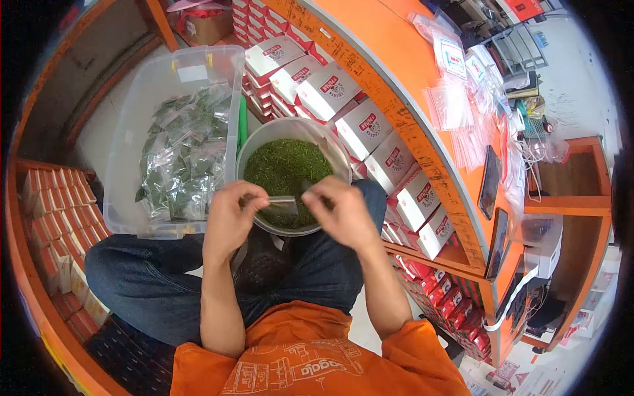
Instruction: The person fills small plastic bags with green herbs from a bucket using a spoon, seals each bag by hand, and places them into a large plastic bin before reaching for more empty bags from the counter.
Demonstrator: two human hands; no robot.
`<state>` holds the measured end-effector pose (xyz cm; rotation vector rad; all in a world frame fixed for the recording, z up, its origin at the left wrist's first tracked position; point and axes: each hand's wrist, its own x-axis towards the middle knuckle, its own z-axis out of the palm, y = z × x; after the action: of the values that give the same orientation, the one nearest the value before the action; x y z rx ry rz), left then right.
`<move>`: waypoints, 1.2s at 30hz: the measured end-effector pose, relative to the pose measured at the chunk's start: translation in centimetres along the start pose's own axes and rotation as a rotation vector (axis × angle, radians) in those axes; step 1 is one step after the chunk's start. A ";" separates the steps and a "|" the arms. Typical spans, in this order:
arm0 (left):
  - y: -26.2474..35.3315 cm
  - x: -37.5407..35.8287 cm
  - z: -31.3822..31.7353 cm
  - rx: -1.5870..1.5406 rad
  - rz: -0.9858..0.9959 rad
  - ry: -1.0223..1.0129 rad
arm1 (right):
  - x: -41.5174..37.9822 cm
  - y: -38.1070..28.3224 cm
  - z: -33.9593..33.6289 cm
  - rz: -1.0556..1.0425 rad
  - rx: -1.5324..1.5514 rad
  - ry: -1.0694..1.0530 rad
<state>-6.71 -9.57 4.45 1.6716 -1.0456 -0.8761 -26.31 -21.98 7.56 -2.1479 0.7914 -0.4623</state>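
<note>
My left hand (pixel 232 214) is closed in a pinch on the end of a small clear zip bag (pixel 284 206), held flat over a round tub. Across from it, my right hand (pixel 341 212) has its fingers curled together close to the bag's right end; what they hold, if anything, is hidden. Chopped green dried herbs (pixel 284 162) fill much of the whitish plastic tub (pixel 340 142), which stands between my legs. To the left is a large clear plastic bin (pixel 119 191) with many filled zip bags (pixel 185 155) of green leaves heaped in it.
White and red cartons (pixel 333 89) are stacked under the orange counter (pixel 403 39) on my right. Clear plastic bags (pixel 456 109) and a dark phone (pixel 489 181) lie on that counter. More small boxes (pixel 59 211) line the shelf at left.
</note>
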 end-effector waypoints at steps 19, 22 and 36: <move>1.0 -0.4 4.3 -0.451 -0.103 -0.060 | 0.2 0.3 -3.1 0.332 0.557 -0.182; 0.8 -0.2 3.1 -0.690 -0.300 -0.330 | -0.5 0.4 -3.0 0.260 0.589 -0.134; 2.5 -0.9 3.2 -0.376 -0.204 -0.030 | -1.4 -3.0 2.6 0.219 0.174 0.192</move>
<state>-10.57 -10.31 5.97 1.4629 -0.6833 -1.1552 -24.73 -18.09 8.16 -1.8507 1.0410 -0.6044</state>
